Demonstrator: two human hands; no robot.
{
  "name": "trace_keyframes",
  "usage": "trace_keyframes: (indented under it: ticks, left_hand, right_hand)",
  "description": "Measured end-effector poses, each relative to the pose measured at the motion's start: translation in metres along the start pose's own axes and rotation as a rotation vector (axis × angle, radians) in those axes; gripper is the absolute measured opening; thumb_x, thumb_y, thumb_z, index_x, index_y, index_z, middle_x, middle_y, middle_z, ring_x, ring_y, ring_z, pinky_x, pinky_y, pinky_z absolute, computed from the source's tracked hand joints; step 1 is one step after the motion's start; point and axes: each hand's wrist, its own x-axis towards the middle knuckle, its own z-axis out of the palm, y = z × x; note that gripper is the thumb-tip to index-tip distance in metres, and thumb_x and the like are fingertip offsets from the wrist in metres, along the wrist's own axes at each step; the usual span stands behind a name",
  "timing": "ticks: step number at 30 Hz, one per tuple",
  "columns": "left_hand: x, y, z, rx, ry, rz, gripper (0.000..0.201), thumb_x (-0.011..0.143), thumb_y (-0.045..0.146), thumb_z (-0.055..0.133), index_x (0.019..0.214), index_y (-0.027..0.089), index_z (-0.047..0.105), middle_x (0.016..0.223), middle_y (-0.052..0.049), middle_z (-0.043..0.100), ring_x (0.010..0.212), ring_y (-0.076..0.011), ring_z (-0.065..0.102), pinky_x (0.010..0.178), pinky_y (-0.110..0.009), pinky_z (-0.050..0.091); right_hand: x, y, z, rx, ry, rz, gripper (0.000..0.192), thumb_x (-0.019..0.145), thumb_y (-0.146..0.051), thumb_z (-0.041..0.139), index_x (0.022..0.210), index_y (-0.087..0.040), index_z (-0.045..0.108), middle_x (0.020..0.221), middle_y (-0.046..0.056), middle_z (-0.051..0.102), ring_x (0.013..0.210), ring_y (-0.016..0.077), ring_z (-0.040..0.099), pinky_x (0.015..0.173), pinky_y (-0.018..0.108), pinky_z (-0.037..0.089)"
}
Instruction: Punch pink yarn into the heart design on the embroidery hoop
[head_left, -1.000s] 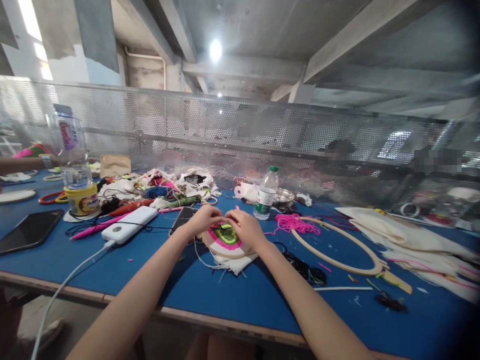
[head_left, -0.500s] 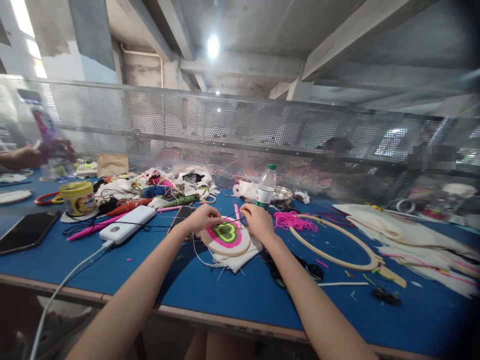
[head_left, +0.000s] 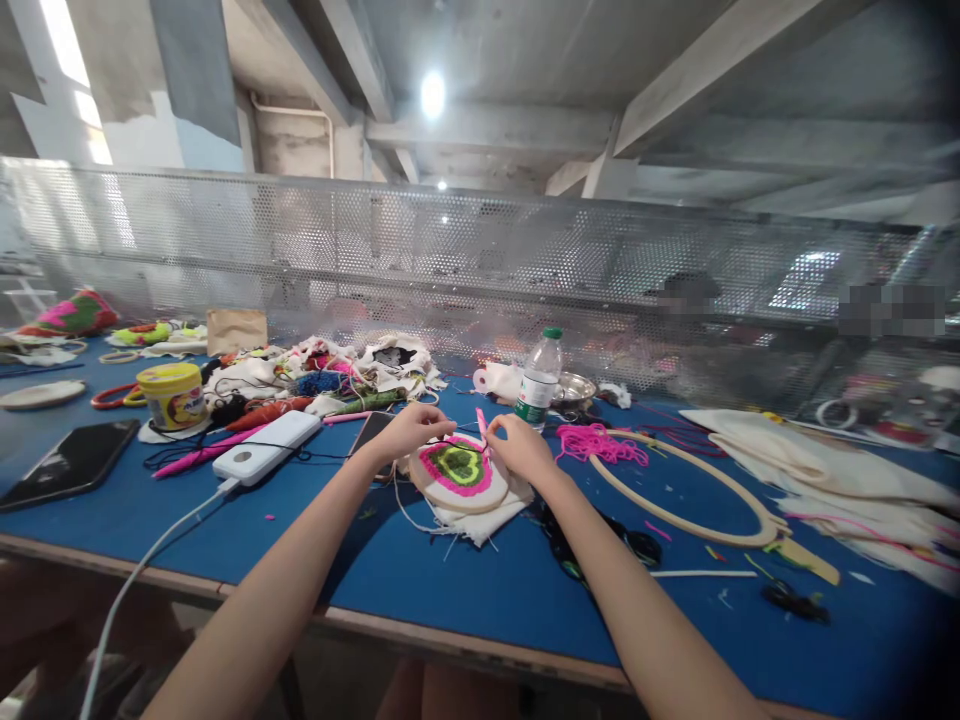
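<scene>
**Clutter behind, open cloth in front**

The near strip of the blue table (head_left: 450, 590) lies open on the near side of the small hoop (head_left: 459, 472). Left of the hoop a power bank (head_left: 266, 447), its cable (head_left: 157, 540) and a phone (head_left: 71, 462) block the way. Behind stand a fabric pile (head_left: 330, 375) and a water bottle (head_left: 541, 378). To the right lie pink yarn (head_left: 600, 442), a large hoop (head_left: 682, 495) and black thread (head_left: 600, 540).

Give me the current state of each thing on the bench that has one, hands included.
Left hand: pinching at the far rim of the small hoop.
Right hand: gripping a pink tool at that rim.
Small hoop: flat on the table, cloth in it, pink and green patch stitched.
Large hoop: flat, no cloth in it.
Water bottle: upright, capped.
Yellow tub: upright, lidded.
Phone: screen dark.
Power bank: cable plugged in.
</scene>
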Motion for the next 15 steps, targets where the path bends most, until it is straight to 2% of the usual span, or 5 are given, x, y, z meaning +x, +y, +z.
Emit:
trace_keyframes:
  ticks: [4, 8, 10, 12, 15]
  left_hand:
    - [0.001, 0.0, 0.001, -0.102, 0.013, -0.038, 0.039, 0.069, 0.049, 0.053, 0.063, 0.011, 0.058, 0.054, 0.002, 0.048, 0.048, -0.005, 0.036, 0.045, -0.019, 0.028]
    - [0.0, 0.004, 0.0, -0.135, 0.014, -0.045, 0.038, 0.07, 0.048, 0.051, 0.064, 0.011, 0.059, 0.053, 0.002, 0.049, 0.045, -0.0044, 0.034, 0.043, -0.018, 0.025]
    - [-0.001, 0.006, 0.0, -0.142, 0.015, -0.036, 0.038, 0.07, 0.048, 0.052, 0.065, 0.011, 0.059, 0.054, 0.002, 0.049, 0.045, -0.0044, 0.035, 0.043, -0.018, 0.025]
    - [-0.001, 0.007, 0.0, -0.151, 0.014, -0.019, 0.037, 0.069, 0.048, 0.053, 0.065, 0.011, 0.059, 0.054, 0.002, 0.049, 0.046, -0.0042, 0.035, 0.043, -0.018, 0.025]
    - [0.0, 0.006, 0.001, -0.165, 0.017, -0.014, 0.036, 0.068, 0.047, 0.055, 0.066, 0.011, 0.058, 0.054, 0.002, 0.05, 0.045, -0.0037, 0.035, 0.043, -0.017, 0.025]
  right_hand:
    - [-0.002, -0.007, -0.006, 0.591, -0.262, 0.131, 0.033, 0.065, -0.022, 0.057, 0.098, -0.021, 0.054, 0.114, 0.006, 0.053, 0.044, 0.0039, 0.045, 0.042, 0.02, 0.036]
    - [-0.004, -0.016, -0.014, 0.918, -0.285, 0.14, 0.04, 0.063, -0.024, 0.061, 0.102, -0.024, 0.051, 0.125, 0.005, 0.045, 0.043, 0.0013, 0.043, 0.037, 0.018, 0.036]
    - [-0.006, -0.02, -0.012, 0.982, -0.308, 0.124, 0.04, 0.065, -0.026, 0.061, 0.103, -0.025, 0.051, 0.117, 0.003, 0.052, 0.042, 0.0016, 0.044, 0.036, 0.017, 0.036]
    - [-0.008, -0.023, -0.006, 1.001, -0.367, 0.126, 0.037, 0.068, -0.03, 0.06, 0.104, -0.025, 0.051, 0.097, 0.001, 0.061, 0.039, 0.002, 0.042, 0.035, 0.017, 0.034]
    - [-0.011, -0.025, 0.003, 0.999, -0.453, 0.132, 0.031, 0.07, -0.034, 0.059, 0.097, -0.021, 0.054, 0.074, -0.001, 0.062, 0.037, 0.0027, 0.042, 0.035, 0.016, 0.034]
